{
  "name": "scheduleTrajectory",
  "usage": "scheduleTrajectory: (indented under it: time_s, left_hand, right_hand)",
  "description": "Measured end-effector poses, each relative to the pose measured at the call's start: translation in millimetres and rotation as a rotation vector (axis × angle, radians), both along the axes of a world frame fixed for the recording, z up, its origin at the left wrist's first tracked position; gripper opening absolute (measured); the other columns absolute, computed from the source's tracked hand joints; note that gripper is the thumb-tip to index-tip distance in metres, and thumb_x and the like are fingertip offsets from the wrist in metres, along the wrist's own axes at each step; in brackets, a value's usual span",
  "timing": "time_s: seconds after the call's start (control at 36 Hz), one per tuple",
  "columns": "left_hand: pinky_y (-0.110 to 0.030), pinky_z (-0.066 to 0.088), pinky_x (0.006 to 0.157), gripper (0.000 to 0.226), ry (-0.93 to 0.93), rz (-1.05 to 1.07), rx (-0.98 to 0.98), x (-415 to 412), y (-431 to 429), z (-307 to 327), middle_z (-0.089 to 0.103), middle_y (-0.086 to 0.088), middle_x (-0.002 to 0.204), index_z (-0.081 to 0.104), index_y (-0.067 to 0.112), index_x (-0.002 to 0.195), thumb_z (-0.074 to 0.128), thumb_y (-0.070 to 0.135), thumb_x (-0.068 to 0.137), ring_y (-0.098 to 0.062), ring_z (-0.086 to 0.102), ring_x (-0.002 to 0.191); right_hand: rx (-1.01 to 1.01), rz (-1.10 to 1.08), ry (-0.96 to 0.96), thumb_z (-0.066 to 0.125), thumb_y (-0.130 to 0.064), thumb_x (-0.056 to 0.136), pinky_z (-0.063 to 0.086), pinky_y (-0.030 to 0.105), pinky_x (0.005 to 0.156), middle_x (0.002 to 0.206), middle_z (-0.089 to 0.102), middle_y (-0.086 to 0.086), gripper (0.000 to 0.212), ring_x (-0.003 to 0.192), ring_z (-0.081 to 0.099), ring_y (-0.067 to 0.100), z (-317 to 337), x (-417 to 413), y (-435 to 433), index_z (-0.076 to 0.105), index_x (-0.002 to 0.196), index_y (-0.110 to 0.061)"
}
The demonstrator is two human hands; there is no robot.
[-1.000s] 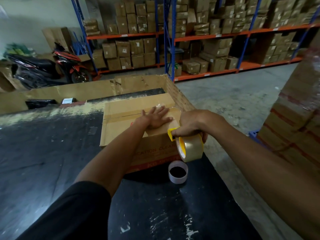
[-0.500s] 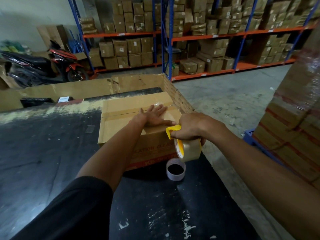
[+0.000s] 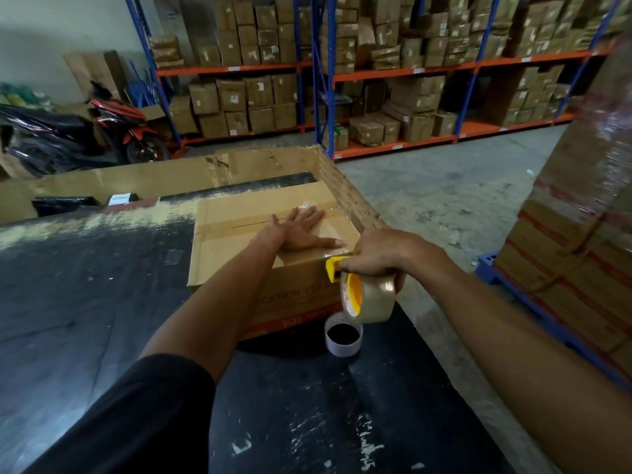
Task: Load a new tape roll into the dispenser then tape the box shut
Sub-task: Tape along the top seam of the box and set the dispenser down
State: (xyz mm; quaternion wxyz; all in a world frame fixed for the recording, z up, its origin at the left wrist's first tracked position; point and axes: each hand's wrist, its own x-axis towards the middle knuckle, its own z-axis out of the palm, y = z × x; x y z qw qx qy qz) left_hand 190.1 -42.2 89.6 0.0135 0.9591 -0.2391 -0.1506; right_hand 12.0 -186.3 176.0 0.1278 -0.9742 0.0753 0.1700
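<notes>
A closed cardboard box [image 3: 239, 217] with red print on its front lies on the black table [image 3: 85, 302]. My left hand [image 3: 301, 232] presses flat on the box top, fingers spread, over a clear tape strip. My right hand [image 3: 372, 256] grips the yellow tape dispenser [image 3: 333, 268] at the box's near right top edge. The clear brown tape roll [image 3: 374, 299] hangs in the dispenser below that hand. An empty white tape core [image 3: 343, 336] stands on the table in front of the box.
A large open cardboard tray wall [image 3: 171, 177] runs behind the box. Wrapped stacked cartons [image 3: 581, 234] on a blue pallet stand at the right. Shelving full of boxes [image 3: 376, 80] and a motorbike [image 3: 85, 131] are at the back.
My right hand with the dispenser has risen slightly toward the box's top edge. My left hand stays pressed on the box top.
</notes>
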Motion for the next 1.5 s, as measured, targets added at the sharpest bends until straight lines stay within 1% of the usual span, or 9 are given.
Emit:
scheduleTrajectory:
  time_s: [0.11,0.42,0.58,0.75,0.97,1.11,1.19,1.33,1.5]
  left_hand:
    - [-0.073,-0.005,0.120,0.116,0.006,0.004,-0.011,1,0,0,-0.015,0.014,0.172,-0.007,0.043,0.161,0.038,0.098,0.070,-0.026,-0.013,0.160]
    - [-0.072,-0.008,0.119,0.117,-0.035,-0.019,-0.092,5,4,-10,-0.017,0.010,0.172,-0.008,0.039,0.162,0.038,0.098,0.071,-0.025,-0.014,0.160]
    - [-0.071,-0.003,0.121,0.111,-0.102,-0.012,-0.195,-2,7,-12,-0.001,0.004,0.174,0.009,0.031,0.164,0.041,0.093,0.077,-0.025,-0.004,0.161]
    - [-0.064,-0.001,0.126,0.076,-0.131,0.102,-0.300,-16,33,-7,0.014,0.003,0.173,0.022,0.028,0.162,0.031,0.070,0.099,-0.026,0.002,0.161]
    - [-0.069,-0.002,0.123,0.066,-0.145,0.214,-0.276,-38,119,-7,0.011,0.003,0.173,0.021,0.028,0.163,0.029,0.059,0.105,-0.026,0.001,0.161]
    - [-0.074,-0.004,0.121,0.067,-0.176,0.288,-0.208,-47,165,-12,0.011,0.002,0.174,0.021,0.029,0.163,0.028,0.061,0.104,-0.028,0.000,0.161]
    - [-0.074,-0.003,0.119,0.066,-0.178,0.307,-0.214,-52,168,-14,0.009,0.002,0.174,0.020,0.028,0.163,0.028,0.060,0.105,-0.029,-0.002,0.161]
    - [-0.069,0.003,0.124,0.073,-0.145,0.318,-0.268,-48,177,-25,0.005,0.003,0.173,0.015,0.026,0.164,0.023,0.065,0.102,-0.028,-0.006,0.161]
    - [-0.049,-0.005,0.130,0.068,-0.177,0.278,-0.237,-42,173,-32,0.006,-0.006,0.173,0.012,0.016,0.164,0.021,0.053,0.108,-0.026,-0.006,0.161]
  right_hand:
    - [0.309,-0.173,0.168,0.063,-0.047,0.094,0.064,0.043,0.063,0.107,0.060,0.017,0.047,0.089,0.069,0.036,-13,19,-12,0.056,0.117,-0.007]
    - [0.548,-0.024,0.459,0.070,-0.041,0.090,0.062,0.039,0.076,0.115,0.070,0.009,0.041,0.099,0.072,0.026,-59,36,-39,0.066,0.123,-0.018]
    - [0.554,0.056,0.479,0.078,-0.038,0.086,0.057,0.033,0.071,0.105,0.066,0.007,0.038,0.092,0.067,0.022,-75,25,-42,0.068,0.115,-0.015]
    - [0.641,0.094,0.467,0.074,-0.024,0.090,0.054,0.026,0.060,0.103,0.066,0.006,0.036,0.079,0.067,0.014,-85,18,-41,0.064,0.124,-0.014]
    - [0.598,0.217,0.504,0.074,-0.031,0.090,0.051,0.044,0.093,0.133,0.064,0.019,0.040,0.109,0.066,0.028,-103,24,-15,0.069,0.127,-0.018]
    - [0.549,0.320,0.492,0.072,-0.038,0.093,0.053,0.042,0.096,0.123,0.072,0.003,0.032,0.109,0.067,0.018,-122,35,18,0.074,0.122,-0.024]
    - [0.582,0.344,0.513,0.073,-0.043,0.092,0.055,0.046,0.090,0.122,0.073,0.010,0.034,0.103,0.071,0.025,-138,40,36,0.074,0.122,-0.028]
    - [0.578,0.350,0.499,0.065,-0.033,0.100,0.054,0.024,0.062,0.110,0.069,-0.005,0.041,0.093,0.066,0.006,-154,43,80,0.060,0.140,-0.024]
    - [0.606,0.300,0.476,0.071,-0.032,0.096,0.054,0.031,0.078,0.117,0.070,-0.005,0.045,0.106,0.066,0.010,-188,52,111,0.061,0.140,-0.032]
